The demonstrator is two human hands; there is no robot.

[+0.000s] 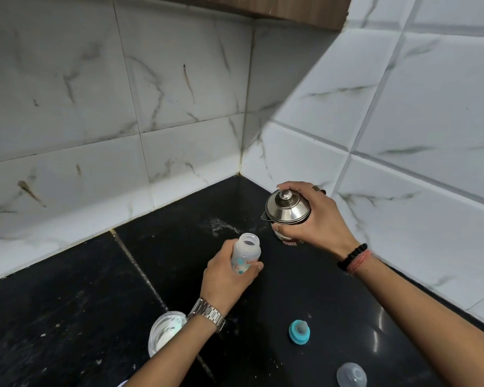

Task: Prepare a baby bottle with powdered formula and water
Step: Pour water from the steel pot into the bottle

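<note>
The baby bottle (245,256) stands open on the black counter (81,317), a little in front of the corner of the tiled wall. The left hand (227,280) holds it around the lower body, the fingers (256,267) closed on the plastic, and its mouth is free and looks up. Inside, near the bottom, something white shows; I judge that it is powder already put in, but it could also be print on the wall of the bottle.

The right hand (316,219) grips a small steel jug (287,212) with a knobbed lid, the fingers wrapped around its side. The jug is just beside the bottle, to its right and a little behind, with the small spout turned toward the bottle. Whether it rests on the counter or is lifted a bit, I cannot tell. No water is flowing.

Nearer to the person, a round white container (165,331) with powder lies partly hidden under the left wrist. The blue teat ring (299,331) and the clear cap (351,376) lie apart from the bottle, on the counter.

So, in my judgement, the opening and probably the powder are done. Pouring the water seems to be the step in hand. After it, the teat ring must be screwed on, the bottle shaken, and the cap put on.
</note>
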